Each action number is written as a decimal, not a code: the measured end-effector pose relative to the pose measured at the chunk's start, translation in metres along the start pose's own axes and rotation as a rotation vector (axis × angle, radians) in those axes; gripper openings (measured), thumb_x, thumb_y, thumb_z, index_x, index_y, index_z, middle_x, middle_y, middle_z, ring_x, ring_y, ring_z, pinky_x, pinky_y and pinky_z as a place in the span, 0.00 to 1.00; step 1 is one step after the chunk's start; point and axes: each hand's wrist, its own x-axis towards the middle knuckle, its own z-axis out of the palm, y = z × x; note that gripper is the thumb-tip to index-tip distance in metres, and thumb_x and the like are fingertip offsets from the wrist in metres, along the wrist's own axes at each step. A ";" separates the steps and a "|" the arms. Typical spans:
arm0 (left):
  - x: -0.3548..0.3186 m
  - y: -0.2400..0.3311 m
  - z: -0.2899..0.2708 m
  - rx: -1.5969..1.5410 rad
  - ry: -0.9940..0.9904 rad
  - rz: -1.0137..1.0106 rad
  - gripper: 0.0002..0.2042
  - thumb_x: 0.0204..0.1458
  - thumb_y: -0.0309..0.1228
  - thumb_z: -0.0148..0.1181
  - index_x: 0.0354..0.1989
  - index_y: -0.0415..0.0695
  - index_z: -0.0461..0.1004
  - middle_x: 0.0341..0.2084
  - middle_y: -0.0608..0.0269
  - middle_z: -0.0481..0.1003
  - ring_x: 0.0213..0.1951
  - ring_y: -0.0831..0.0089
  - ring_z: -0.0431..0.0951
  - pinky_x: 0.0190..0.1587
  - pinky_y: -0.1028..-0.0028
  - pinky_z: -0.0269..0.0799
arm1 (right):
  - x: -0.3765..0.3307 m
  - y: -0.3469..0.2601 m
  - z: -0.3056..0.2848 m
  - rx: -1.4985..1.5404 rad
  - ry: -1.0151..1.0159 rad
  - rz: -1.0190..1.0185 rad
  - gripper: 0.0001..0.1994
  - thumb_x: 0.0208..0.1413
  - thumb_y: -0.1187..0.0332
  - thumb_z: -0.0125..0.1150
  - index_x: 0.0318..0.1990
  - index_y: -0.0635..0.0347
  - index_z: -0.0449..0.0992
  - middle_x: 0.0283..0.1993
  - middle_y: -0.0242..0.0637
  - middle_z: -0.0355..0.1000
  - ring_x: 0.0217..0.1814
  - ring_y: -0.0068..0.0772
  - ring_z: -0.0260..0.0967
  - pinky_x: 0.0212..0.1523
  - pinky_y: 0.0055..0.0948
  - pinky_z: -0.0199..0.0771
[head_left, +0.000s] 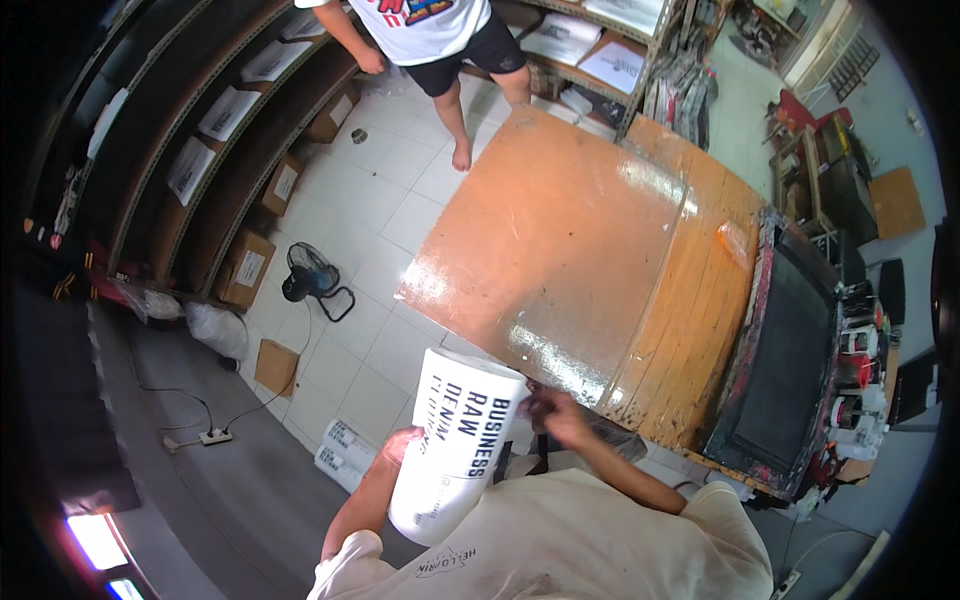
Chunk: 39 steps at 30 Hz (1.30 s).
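Holding a white sheet [458, 440] with dark printed lettering, the person grips it between both hands in front of the chest, above the tiled floor [370, 230] and just short of the near corner of the glossy orange table [560, 230]. The left hand [400, 447] sits at the sheet's left edge about halfway down, its fingers curled onto that edge and mostly hidden behind it, so the sheet hangs to the right of and below this hold. The right hand [555, 410] is closed in a pinch at the sheet's upper right corner, and the sheet drops away to the left and downward from it. Between the two holds the sheet bows into a curve, its top edge tilted toward the table. A dark framed screen [785, 370] lies along the table's right end, with small pots [860, 380] crowded beside it. Another person [430, 40] in a white shirt and dark shorts stands barefoot at the far side, beside shelves [210, 130] of boxes. A black fan [310, 275] stands on the floor to the left.
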 end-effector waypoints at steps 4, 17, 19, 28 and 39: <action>0.013 0.001 0.002 0.044 -0.101 -0.081 0.36 0.40 0.36 0.71 0.59 0.29 0.69 0.51 0.42 0.77 0.48 0.50 0.81 0.56 0.58 0.76 | 0.029 0.040 0.097 0.073 0.162 -0.195 0.14 0.61 0.71 0.57 0.52 0.66 0.74 0.49 0.41 0.77 0.49 0.33 0.75 0.49 0.36 0.76; -0.103 -0.027 -0.105 -0.079 -0.014 0.100 0.39 0.37 0.35 0.73 0.61 0.30 0.67 0.52 0.41 0.76 0.50 0.48 0.80 0.58 0.56 0.74 | 0.015 0.039 0.262 0.462 -0.564 0.280 0.18 0.63 0.68 0.54 0.56 0.69 0.71 0.52 0.46 0.76 0.52 0.39 0.75 0.52 0.35 0.76; -0.123 -0.030 -0.118 -0.068 0.008 0.126 0.39 0.37 0.35 0.73 0.61 0.30 0.67 0.52 0.42 0.76 0.51 0.49 0.79 0.58 0.56 0.74 | 0.018 0.035 0.295 0.586 -0.711 0.334 0.18 0.63 0.67 0.53 0.57 0.70 0.71 0.53 0.46 0.76 0.53 0.40 0.75 0.53 0.35 0.76; -0.182 -0.033 -0.148 -0.006 0.039 0.210 0.41 0.36 0.34 0.74 0.62 0.31 0.65 0.54 0.45 0.75 0.54 0.52 0.76 0.60 0.58 0.71 | 0.053 -0.015 0.279 1.063 -0.083 0.681 0.20 0.60 0.59 0.43 0.48 0.65 0.75 0.24 0.30 0.63 0.23 0.24 0.58 0.25 0.26 0.62; -0.183 0.030 -0.119 0.379 0.086 0.182 0.45 0.32 0.31 0.77 0.64 0.35 0.64 0.56 0.53 0.73 0.59 0.60 0.71 0.63 0.63 0.64 | 0.130 -0.220 0.288 0.539 -1.327 0.259 0.44 0.56 0.39 0.57 0.69 0.68 0.61 0.20 0.21 0.52 0.17 0.15 0.43 0.18 0.18 0.45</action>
